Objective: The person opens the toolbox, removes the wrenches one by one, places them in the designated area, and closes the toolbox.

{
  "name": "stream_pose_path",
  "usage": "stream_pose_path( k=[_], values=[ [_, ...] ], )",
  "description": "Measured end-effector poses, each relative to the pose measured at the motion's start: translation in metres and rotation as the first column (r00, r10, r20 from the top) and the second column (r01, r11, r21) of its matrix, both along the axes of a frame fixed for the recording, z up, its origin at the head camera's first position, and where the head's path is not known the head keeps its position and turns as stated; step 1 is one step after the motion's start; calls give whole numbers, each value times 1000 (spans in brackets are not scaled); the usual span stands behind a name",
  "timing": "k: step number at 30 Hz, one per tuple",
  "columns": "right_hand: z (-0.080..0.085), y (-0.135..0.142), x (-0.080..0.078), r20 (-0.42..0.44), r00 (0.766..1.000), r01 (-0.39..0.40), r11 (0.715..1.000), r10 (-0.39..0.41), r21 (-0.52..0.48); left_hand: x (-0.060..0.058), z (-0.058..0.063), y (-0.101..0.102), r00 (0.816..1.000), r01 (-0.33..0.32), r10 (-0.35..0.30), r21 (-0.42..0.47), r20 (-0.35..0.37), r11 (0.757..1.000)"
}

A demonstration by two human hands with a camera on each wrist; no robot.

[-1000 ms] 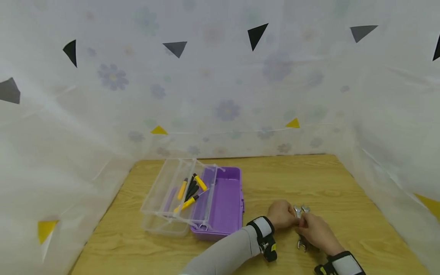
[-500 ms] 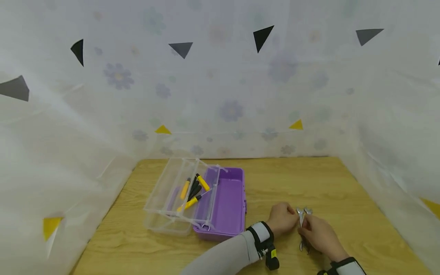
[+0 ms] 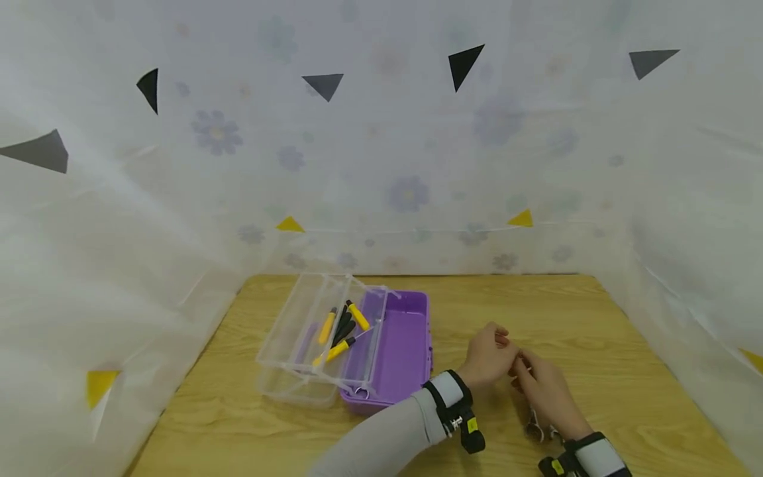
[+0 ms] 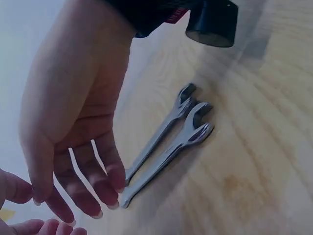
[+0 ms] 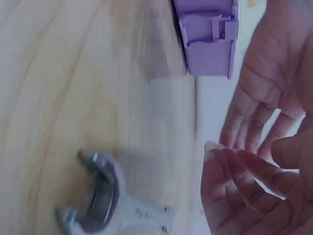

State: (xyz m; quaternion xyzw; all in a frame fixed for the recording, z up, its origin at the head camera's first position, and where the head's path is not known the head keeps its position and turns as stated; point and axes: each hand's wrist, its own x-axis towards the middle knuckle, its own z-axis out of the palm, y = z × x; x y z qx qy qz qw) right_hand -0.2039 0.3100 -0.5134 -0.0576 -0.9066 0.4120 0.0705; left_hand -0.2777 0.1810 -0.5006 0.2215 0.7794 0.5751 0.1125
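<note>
In the head view, two wrenches (image 4: 161, 164) are laid on the table (image 3: 626, 371) at six o'clock from the right hand (image 3: 548, 394), its fingers loosely bent; at ten o'clock, the left hand's (image 3: 486, 358) fingers are slightly spread.

Right of the purple box (image 3: 405, 348), the left hand (image 3: 485, 358) and right hand (image 3: 547, 392) meet, fingers (image 4: 90, 162) loosely bent. The left forearm (image 3: 387, 427) slants up beside the box's near right corner.

- Toolbox base (image 3: 402, 351), left of the left hand (image 3: 489, 358): purple.
- Open-end wrenches (image 4: 164, 164), beneath the right hand (image 3: 547, 391): silver.
- Screwdriver (image 3: 337, 350), farther left: yellow and black.
- Tabletop (image 3: 477, 305), under both hands: tan wood grain.
- Sheeting (image 3: 381, 159), beyond them: white, mauve flowers (image 3: 216, 132).
</note>
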Motion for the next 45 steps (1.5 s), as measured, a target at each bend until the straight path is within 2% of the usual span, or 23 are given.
stream_pose_path(
  k=[3,7,14,17,22,30,37,42,45],
  values=[
    [1,-5,-4,-60,998,-14,1000,13,-27,-5,8,-4,999,-11,11,8,-33,1000],
    [3,-14,-13,-136,990,-28,1000,25,-14,-12,15,-10,995,-49,51,29,-82,998],
    [4,-32,-31,-162,983,-93,995,86,-36,-26,32,-29,982,-139,132,-46,-133,989],
    [4,-40,-38,-177,978,-121,990,107,-68,-34,36,-37,978,-188,180,-68,-109,980],
    [0,-54,-50,-174,973,-172,981,154,-95,-44,36,-52,968,-250,249,-26,-19,968],
    [-11,-68,-62,-171,969,-202,971,178,-131,-56,29,-70,951,-310,310,-30,-8,950],
    [-21,-79,-70,-130,973,-208,968,189,-145,-67,16,-79,919,-392,393,-99,-1,915],
    [-20,-91,-76,-114,974,-213,964,196,-160,-73,20,-89,877,-454,472,-166,92,875],
    [-20,-96,-80,-109,975,-212,962,196,-170,-75,26,-95,850,-471,497,-169,177,866]
  ],
)
